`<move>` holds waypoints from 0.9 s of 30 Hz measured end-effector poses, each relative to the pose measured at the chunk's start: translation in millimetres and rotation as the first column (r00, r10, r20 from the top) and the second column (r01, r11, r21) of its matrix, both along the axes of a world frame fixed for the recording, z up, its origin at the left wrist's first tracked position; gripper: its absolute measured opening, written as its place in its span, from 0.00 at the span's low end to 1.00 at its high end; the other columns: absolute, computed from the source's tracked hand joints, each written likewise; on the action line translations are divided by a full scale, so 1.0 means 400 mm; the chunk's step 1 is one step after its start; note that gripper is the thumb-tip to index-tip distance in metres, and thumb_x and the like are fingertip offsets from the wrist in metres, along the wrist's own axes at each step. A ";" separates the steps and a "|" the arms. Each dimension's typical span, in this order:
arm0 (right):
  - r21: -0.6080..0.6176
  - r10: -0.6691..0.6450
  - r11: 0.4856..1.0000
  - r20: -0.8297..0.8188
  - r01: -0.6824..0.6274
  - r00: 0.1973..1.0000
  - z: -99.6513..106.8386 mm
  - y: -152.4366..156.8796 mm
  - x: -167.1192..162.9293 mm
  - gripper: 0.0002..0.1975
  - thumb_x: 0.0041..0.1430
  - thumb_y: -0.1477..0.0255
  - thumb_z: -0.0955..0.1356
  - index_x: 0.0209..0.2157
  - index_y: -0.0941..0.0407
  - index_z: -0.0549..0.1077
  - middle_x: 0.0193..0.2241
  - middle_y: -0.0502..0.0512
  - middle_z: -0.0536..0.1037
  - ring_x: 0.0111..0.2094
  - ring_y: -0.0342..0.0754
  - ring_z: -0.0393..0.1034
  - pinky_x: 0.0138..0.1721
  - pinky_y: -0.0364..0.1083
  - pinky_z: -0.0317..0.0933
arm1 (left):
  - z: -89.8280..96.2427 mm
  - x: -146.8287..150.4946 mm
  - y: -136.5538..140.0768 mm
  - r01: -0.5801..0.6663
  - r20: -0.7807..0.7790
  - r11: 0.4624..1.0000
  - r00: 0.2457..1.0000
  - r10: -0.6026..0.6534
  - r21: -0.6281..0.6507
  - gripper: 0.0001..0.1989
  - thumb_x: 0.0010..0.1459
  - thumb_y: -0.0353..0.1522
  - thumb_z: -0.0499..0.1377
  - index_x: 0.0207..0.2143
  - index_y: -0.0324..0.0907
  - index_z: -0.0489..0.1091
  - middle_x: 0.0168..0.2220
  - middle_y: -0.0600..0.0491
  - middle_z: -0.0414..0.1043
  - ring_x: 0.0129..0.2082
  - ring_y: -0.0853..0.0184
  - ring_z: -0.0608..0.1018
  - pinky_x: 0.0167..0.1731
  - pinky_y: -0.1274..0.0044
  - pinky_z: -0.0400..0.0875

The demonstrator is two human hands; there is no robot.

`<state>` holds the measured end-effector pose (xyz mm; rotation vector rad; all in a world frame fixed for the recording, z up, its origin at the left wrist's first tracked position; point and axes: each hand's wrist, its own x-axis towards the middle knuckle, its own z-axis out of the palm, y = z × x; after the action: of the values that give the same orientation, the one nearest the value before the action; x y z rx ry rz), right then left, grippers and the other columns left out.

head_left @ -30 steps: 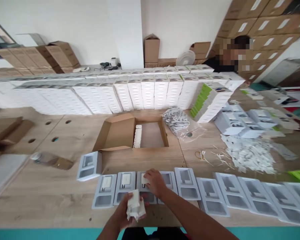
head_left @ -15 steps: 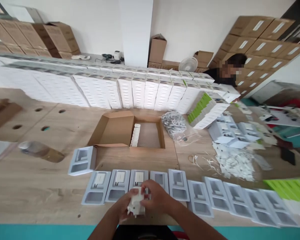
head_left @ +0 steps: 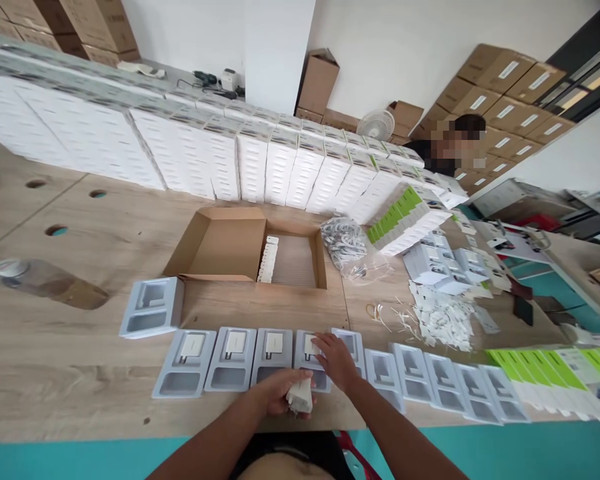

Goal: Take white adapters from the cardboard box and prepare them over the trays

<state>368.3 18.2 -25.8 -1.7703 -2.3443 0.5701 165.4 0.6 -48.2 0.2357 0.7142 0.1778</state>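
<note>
Wooden table (head_left: 80, 347), left to right: plastic bottle (head_left: 45, 283) lying down, open cardboard box (head_left: 245, 247), row of grey trays (head_left: 230, 363) along the near edge — white box wall (head_left: 180, 153) behind. Left hand (head_left: 280, 393) has fingers clamped on a bunch of white chargers (head_left: 300, 395) at the table edge; right hand (head_left: 336, 360) rests fingers-together on the fourth tray (head_left: 311, 353), pressing a charger in. Right of that: bagged cables (head_left: 347, 243), green-edged cartons (head_left: 545, 367), stacked brown cartons (head_left: 505, 87) against the wall.

The right hand (head_left: 336, 360) has left the white chargers (head_left: 300, 395) and pressed one into the fourth tray (head_left: 311, 353).

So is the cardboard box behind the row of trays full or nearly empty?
Nearly empty. The open cardboard box holds one row of white chargers along its left side, and the rest of its floor is bare.
</note>
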 end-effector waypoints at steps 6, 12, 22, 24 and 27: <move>0.065 0.011 0.998 -0.085 -0.005 0.996 -0.038 -0.018 0.025 0.17 0.61 0.74 0.65 0.52 0.57 0.71 0.56 0.59 0.71 0.56 0.54 0.62 0.59 0.55 0.56 | -0.008 -0.006 -0.009 -0.060 -0.062 0.998 0.996 0.059 -0.007 0.19 0.54 0.44 0.62 0.38 0.37 0.72 0.31 0.47 0.74 0.34 0.58 0.78 0.28 0.67 0.77; 0.019 -0.006 1.000 -0.119 0.008 0.993 0.013 -0.004 0.023 0.16 0.54 0.78 0.69 0.46 0.54 0.75 0.58 0.60 0.69 0.60 0.62 0.56 0.59 0.62 0.51 | 0.049 0.004 -0.028 -0.174 -0.154 0.983 0.971 0.181 0.055 0.24 0.53 0.49 0.61 0.39 0.37 0.73 0.31 0.47 0.75 0.36 0.58 0.78 0.32 0.68 0.77; -0.079 0.162 0.971 -0.481 -0.227 0.861 0.221 -0.097 0.100 0.11 0.42 0.76 0.72 0.30 0.54 0.72 0.35 0.52 0.77 0.42 0.51 0.68 0.45 0.49 0.61 | 0.190 0.189 -0.031 -0.287 -0.251 0.922 0.902 0.352 0.262 0.25 0.52 0.53 0.60 0.29 0.39 0.70 0.23 0.52 0.72 0.23 0.66 0.74 0.20 0.78 0.66; -0.090 0.098 0.983 -0.472 -0.158 0.876 0.203 -0.083 0.167 0.11 0.42 0.76 0.72 0.32 0.54 0.73 0.34 0.51 0.77 0.41 0.51 0.69 0.45 0.49 0.62 | 0.189 0.230 -0.033 -0.249 -0.254 0.938 0.917 0.309 0.241 0.24 0.52 0.53 0.60 0.33 0.39 0.71 0.26 0.51 0.73 0.25 0.65 0.75 0.22 0.76 0.70; -0.132 -0.106 0.989 -0.364 0.062 0.925 0.142 -0.039 0.279 0.16 0.46 0.75 0.70 0.41 0.53 0.74 0.40 0.54 0.78 0.43 0.52 0.71 0.48 0.51 0.63 | 0.174 0.281 -0.032 -0.213 -0.256 0.949 0.928 0.271 0.235 0.18 0.49 0.42 0.65 0.39 0.39 0.71 0.35 0.49 0.74 0.33 0.62 0.77 0.27 0.71 0.75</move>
<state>480.0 2.7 30.9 -1.6269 -2.0049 0.9540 278.0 -12.3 21.3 0.3729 1.0157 0.4628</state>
